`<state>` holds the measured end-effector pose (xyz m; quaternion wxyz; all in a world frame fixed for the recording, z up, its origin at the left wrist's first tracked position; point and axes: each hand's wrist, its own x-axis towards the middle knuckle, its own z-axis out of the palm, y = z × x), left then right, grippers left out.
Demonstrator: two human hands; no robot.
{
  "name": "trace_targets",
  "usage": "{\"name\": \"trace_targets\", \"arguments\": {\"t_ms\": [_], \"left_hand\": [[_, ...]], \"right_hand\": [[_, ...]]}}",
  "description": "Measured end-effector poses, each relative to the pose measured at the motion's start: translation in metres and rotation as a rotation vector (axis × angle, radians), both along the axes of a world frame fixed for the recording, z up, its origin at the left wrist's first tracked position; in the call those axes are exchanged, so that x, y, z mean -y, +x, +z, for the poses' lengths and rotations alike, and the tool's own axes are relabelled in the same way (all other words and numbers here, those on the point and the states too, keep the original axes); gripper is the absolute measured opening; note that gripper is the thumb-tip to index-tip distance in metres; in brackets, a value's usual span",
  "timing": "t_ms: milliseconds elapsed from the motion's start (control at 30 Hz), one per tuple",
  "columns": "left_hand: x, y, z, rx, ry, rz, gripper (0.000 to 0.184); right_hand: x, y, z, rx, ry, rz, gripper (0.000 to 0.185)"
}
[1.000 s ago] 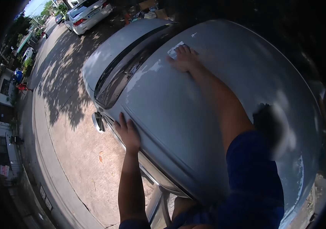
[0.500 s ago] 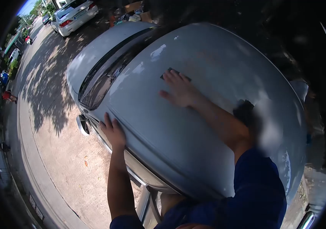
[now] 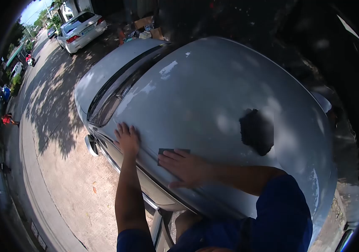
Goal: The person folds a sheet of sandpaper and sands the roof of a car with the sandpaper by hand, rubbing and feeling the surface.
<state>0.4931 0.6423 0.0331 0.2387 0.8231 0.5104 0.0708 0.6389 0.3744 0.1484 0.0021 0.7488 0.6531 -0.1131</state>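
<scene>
The grey roof of a car (image 3: 200, 101) fills the middle of the view, its surface dull with some shiny pale patches toward the windshield. My right hand (image 3: 183, 166) lies flat, pressing a dark rectangular sheet of sandpaper (image 3: 162, 156) on the roof near its side edge. The sheet's corners show past the fingers; the rest is hidden under them. My left hand (image 3: 128, 138) rests open on the roof edge by the top of the windshield, fingers a little apart, holding nothing.
A dark ragged patch (image 3: 256, 133) shows on the roof; I cannot tell whether it is cloth or shadow. Below my left hand is the side mirror (image 3: 90, 145). A car door (image 3: 158, 229) stands open beside me. Up the street are a white car (image 3: 80, 32), a motorcycle (image 3: 30, 61) and a person in red (image 3: 8, 119).
My right hand has slid the sandpaper from the middle of the roof toward me, to the near side edge. My left hand stays at the roof edge. The view has shifted slightly.
</scene>
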Motion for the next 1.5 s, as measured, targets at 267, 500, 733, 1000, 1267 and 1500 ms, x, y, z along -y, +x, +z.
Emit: {"name": "trace_targets", "arguments": {"t_ms": [267, 500, 733, 1000, 1267, 1500], "left_hand": [[0.008, 0.001, 0.034, 0.117, -0.044, 0.052, 0.071], [0.013, 0.002, 0.026, 0.193, -0.058, 0.096, 0.069], [0.021, 0.003, 0.034, 0.118, -0.086, 0.076, 0.068], [0.021, -0.002, 0.044, 0.107, -0.038, 0.025, 0.064], [0.019, -0.001, 0.038, 0.123, -0.036, 0.064, 0.064], [0.046, -0.012, 0.049, 0.042, 0.018, -0.144, 0.067]], "right_hand": [[-0.107, 0.211, -0.019, 0.042, 0.01, -0.641, 0.103], [-0.088, 0.067, -0.028, -0.052, 0.057, 0.027, 0.098], [-0.089, 0.114, -0.021, 0.018, -0.01, -0.275, 0.091], [-0.076, 0.204, -0.016, 0.085, 0.035, -0.709, 0.098], [0.004, -0.022, -0.001, 0.036, 0.056, 0.089, 0.088], [0.162, 0.056, 0.01, 0.082, 0.197, -0.509, 0.076]]}}
